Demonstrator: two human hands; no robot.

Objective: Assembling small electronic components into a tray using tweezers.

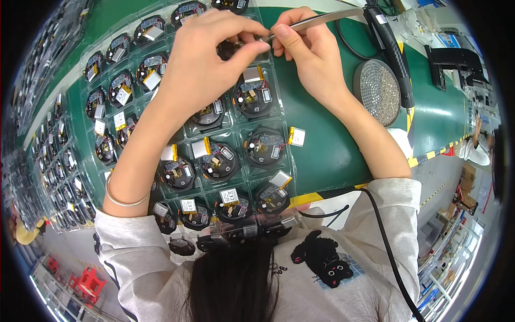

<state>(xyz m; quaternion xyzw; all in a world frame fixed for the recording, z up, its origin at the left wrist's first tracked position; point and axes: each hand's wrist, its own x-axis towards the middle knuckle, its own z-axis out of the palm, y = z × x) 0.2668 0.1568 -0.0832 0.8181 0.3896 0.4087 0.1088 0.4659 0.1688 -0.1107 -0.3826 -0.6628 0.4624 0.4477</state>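
Observation:
My right hand (311, 53) grips a pair of metal tweezers (335, 16), their tips pointing left toward my left fingers. My left hand (206, 56) is closed in a pinch at those tips; whatever small thing it holds is too hidden to make out. Beneath my left hand lies a clear plastic tray (284, 115) of round black circuit modules. One module (255, 99) with a silver battery (253, 74) sits just below my left fingers. Another module (265, 147) has its white-labelled battery (296, 136) hanging over the tray's right edge.
Right of my right hand, a round dish (380, 91) holds grainy metallic material. A black pen-shaped tool (394, 59) with a ribbed grip stands beside it. Yellow-black tape (429, 155) edges the green table (327, 161). More filled trays (59, 166) lie at left.

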